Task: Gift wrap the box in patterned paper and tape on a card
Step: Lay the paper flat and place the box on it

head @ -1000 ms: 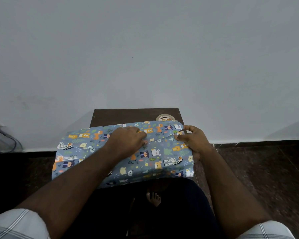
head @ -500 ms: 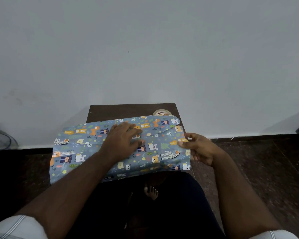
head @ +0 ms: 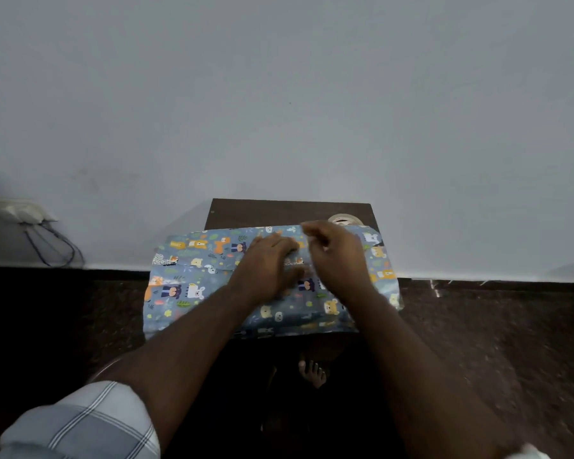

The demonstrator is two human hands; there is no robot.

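Blue patterned paper [head: 193, 276] with cartoon animals lies folded over the box on a small dark table [head: 262, 212]; the box itself is hidden under it. My left hand [head: 265, 266] presses down on the paper's overlapping flap at the middle. Just to its right, my right hand [head: 338, 260] hovers over the paper with its fingers curled and its fingertips pinched together. The hand is blurred, and I see nothing between the fingers. A roll of clear tape [head: 345, 220] sits at the table's back right corner, partly behind my right hand. No card is in view.
The table stands against a pale wall. A wall socket with dangling cables [head: 24, 212] is at the left, low on the wall. The floor is dark stone. A bare foot [head: 312, 372] shows under the table's front edge.
My right hand has moved from the paper's right edge up and left to beside my left hand. My left hand has stayed pressed on the paper. The view has shifted a little.
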